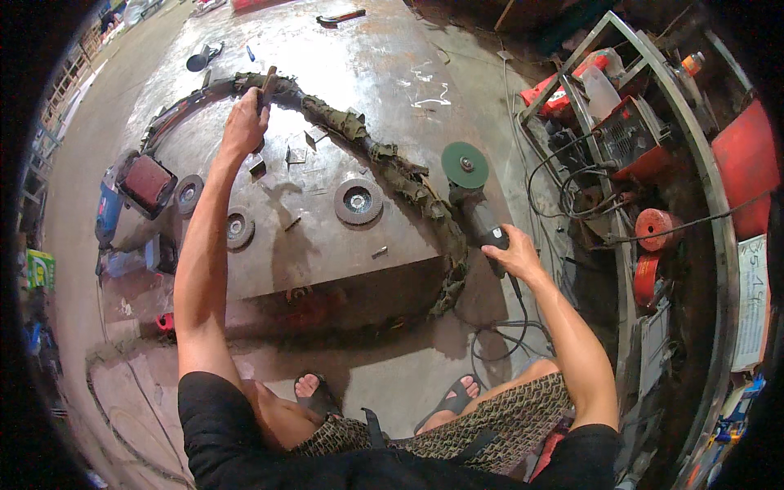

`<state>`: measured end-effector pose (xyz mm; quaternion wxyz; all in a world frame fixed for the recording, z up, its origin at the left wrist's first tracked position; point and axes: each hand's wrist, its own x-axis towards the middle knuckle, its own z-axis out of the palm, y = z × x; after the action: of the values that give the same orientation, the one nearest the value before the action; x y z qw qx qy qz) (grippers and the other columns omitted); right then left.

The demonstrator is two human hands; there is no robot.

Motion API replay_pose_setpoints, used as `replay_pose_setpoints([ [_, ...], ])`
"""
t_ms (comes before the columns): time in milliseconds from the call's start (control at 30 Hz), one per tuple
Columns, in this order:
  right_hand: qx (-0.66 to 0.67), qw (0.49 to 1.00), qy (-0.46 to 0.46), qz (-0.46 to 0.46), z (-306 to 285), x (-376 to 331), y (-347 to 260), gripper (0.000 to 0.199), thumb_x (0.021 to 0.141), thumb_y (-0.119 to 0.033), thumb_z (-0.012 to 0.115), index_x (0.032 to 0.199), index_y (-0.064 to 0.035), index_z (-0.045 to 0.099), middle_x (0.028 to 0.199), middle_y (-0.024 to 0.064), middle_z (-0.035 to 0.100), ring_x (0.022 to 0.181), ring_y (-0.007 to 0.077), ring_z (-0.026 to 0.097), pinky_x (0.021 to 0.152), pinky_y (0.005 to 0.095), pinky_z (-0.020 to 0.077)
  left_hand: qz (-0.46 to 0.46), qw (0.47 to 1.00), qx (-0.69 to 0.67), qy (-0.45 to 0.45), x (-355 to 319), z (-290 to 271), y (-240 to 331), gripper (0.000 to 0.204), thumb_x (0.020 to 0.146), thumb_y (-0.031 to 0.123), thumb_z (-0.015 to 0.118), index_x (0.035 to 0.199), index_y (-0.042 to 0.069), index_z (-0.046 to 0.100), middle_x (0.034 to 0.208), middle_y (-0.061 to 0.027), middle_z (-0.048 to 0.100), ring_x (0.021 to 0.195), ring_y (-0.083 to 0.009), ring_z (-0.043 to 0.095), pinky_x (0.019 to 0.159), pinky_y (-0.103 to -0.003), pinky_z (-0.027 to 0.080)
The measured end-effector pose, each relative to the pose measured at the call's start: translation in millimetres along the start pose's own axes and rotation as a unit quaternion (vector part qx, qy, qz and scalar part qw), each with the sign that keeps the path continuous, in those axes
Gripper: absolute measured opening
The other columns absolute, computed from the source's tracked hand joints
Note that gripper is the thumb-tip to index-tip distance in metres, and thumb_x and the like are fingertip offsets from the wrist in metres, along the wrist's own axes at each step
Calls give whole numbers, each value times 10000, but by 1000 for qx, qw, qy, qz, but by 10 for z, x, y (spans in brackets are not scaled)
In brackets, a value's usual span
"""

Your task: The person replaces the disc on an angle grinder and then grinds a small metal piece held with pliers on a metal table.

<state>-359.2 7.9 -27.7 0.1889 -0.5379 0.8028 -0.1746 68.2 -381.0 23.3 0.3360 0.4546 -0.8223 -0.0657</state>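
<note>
Green disc (465, 158) on a dark angle grinder (476, 214), head view, at the right edge of the steel worktop (400, 233). Small pale label on the grinder body, print too small to read. Other writing: white chalk-like marks (431, 102) toward the worktop's far right corner, unclear; dark handwritten characters on a white panel (750, 294), well out past the right edge; print on a green-and-yellow packet (39, 269) beyond the left edge; hub labels on 3 flap discs (358, 202), illegible at this size.

Right hand (518, 253): fingers clamped on the rear of the grinder body. Disc sits ahead of the fingers, on the far-edge side. Cable (520, 298) drops from the grinder's tail toward the floor by the near right corner.

Left hand (243, 124): fingers clamped round a thin brown piece (269, 78), upper end poking past them toward the far edge. Exact kind: can't tell. Same hand is at a long cloth-wrapped length (339, 122), ragged grey-green, curving from the left side across the worktop to the near right corner. Can't tell if fingers touch it.

Hammer (340, 18) by the far edge.
</note>
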Motion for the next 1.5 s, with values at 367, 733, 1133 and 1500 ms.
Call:
replay_pose_setpoints([
  [367, -67, 983, -153, -74, -216, -198, 109, 1277, 650, -65, 859, 1603, -172, 16, 1235, 288, 612, 1120, 438, 602, 949, 467, 478, 31, 979, -65, -192, -204, -255, 764, 207, 883, 102, 666, 1028, -35, 608, 891, -142, 685, 797, -239, 638, 776, -364, 511],
  [733, -43, 975, -211, -57, -273, -255, 141, 1221, 712, 30, 705, 1597, -263, -83, 963, 262, 669, 882, 420, 649, 749, 471, 464, 110, 966, -73, -222, -210, -272, 1081, 210, 842, 110, 682, 819, -38, 535, 709, -181, 548, 654, -307, 508, 625, -426, 415],
  [1133, -113, 974, -195, -34, -197, -378, -31, 1208, 760, 29, 723, 1571, -152, -153, 892, 307, 675, 887, 489, 652, 756, 523, 480, 90, 965, -97, -228, -245, -351, 1151, 197, 838, 88, 684, 830, -45, 538, 727, -175, 584, 656, -261, 530, 620, -413, 428],
  [1500, -104, 979, -167, -60, -117, -392, -18, 1242, 752, -7, 762, 1575, -172, -154, 875, 323, 661, 858, 487, 647, 755, 528, 462, 91, 964, -80, -236, -245, -436, 1145, 180, 830, 97, 659, 839, -57, 565, 739, -198, 588, 660, -299, 555, 632, -427, 436],
])
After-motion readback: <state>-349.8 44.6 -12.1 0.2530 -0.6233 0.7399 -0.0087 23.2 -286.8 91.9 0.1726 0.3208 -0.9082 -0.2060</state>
